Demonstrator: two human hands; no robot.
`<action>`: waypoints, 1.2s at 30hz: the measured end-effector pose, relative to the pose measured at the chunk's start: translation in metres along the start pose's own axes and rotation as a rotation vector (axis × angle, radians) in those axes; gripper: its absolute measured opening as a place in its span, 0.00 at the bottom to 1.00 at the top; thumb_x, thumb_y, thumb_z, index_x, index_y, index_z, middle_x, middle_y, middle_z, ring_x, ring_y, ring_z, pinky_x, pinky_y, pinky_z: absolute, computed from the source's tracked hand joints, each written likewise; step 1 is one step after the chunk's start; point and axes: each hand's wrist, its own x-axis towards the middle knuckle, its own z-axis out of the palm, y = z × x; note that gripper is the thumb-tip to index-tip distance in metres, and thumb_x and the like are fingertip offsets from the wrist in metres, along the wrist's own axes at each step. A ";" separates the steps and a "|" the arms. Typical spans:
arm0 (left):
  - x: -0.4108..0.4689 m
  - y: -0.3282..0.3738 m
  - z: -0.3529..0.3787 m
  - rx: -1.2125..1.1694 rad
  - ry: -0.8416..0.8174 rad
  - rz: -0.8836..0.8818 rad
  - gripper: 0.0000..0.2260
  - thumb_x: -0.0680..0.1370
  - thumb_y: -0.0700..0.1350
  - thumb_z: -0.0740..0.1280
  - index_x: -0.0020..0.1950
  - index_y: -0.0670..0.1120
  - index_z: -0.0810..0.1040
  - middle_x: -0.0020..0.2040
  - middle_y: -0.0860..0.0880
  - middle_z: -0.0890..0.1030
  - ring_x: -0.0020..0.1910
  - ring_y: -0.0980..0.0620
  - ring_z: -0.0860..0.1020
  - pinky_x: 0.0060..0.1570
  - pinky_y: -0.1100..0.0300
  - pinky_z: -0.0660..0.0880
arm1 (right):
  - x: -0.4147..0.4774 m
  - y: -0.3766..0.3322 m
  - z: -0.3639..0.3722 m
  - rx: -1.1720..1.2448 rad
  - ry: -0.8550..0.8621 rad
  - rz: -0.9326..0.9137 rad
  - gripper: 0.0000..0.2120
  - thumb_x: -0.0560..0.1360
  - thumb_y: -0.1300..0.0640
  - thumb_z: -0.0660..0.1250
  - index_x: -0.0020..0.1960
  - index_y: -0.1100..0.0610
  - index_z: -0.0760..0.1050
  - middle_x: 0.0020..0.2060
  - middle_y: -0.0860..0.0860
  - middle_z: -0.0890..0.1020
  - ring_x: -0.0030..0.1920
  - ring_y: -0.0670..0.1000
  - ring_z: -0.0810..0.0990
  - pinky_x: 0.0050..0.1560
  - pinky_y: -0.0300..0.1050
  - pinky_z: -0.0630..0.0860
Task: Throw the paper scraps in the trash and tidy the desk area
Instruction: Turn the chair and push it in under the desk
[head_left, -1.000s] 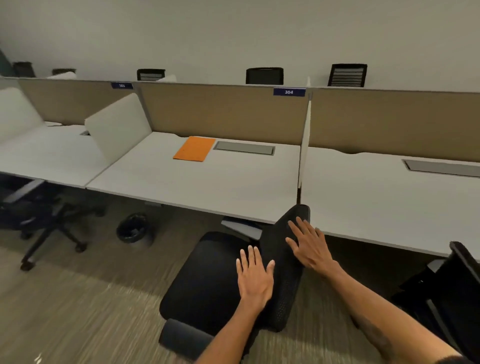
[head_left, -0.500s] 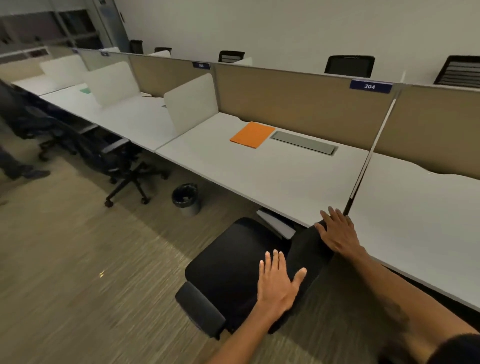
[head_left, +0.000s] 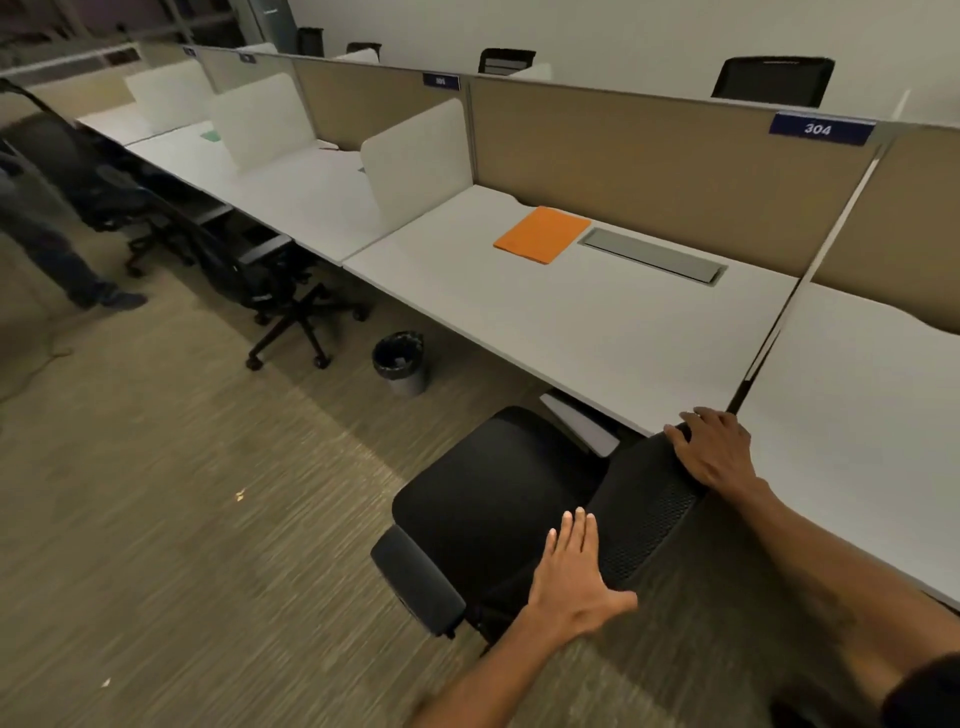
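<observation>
A black office chair stands in front of the white desk, turned sideways with its mesh backrest to the right. My right hand grips the top edge of that backrest. Lower down, my left hand lies flat with fingers together against the backrest's near side. An orange folder lies at the back of the desk beside a grey cable hatch. A small black-lined trash bin stands on the carpet under the desk's left end. Two tiny pale scraps lie on the carpet.
Tan partitions with a label "304" back the desks. Another black chair stands at the desk to the left. A person's legs are at the far left. More desks and white dividers run back left.
The view has swung left and closer, showing more of the desk row and carpet. My right hand moved from flat on the backrest to gripping its top edge; the chair has turned.
</observation>
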 end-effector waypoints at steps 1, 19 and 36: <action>0.000 -0.001 -0.002 -0.013 -0.010 0.000 0.50 0.73 0.66 0.63 0.82 0.43 0.39 0.82 0.46 0.40 0.81 0.49 0.38 0.79 0.51 0.40 | 0.000 0.000 0.001 0.008 0.009 0.002 0.25 0.81 0.42 0.55 0.72 0.56 0.70 0.74 0.56 0.68 0.74 0.61 0.62 0.73 0.61 0.58; -0.025 -0.038 -0.038 -0.202 -0.112 -0.102 0.44 0.68 0.67 0.67 0.79 0.49 0.61 0.71 0.46 0.74 0.65 0.44 0.76 0.65 0.45 0.74 | -0.017 -0.029 0.011 -0.052 0.060 0.003 0.26 0.78 0.38 0.56 0.63 0.55 0.79 0.68 0.57 0.73 0.69 0.61 0.67 0.69 0.60 0.62; -0.037 -0.076 -0.063 -0.210 -0.198 -0.087 0.24 0.65 0.66 0.70 0.59 0.63 0.74 0.50 0.57 0.82 0.48 0.56 0.81 0.53 0.50 0.81 | -0.050 -0.039 0.015 0.048 0.043 -0.053 0.20 0.78 0.40 0.61 0.57 0.51 0.83 0.67 0.57 0.72 0.69 0.59 0.65 0.69 0.62 0.62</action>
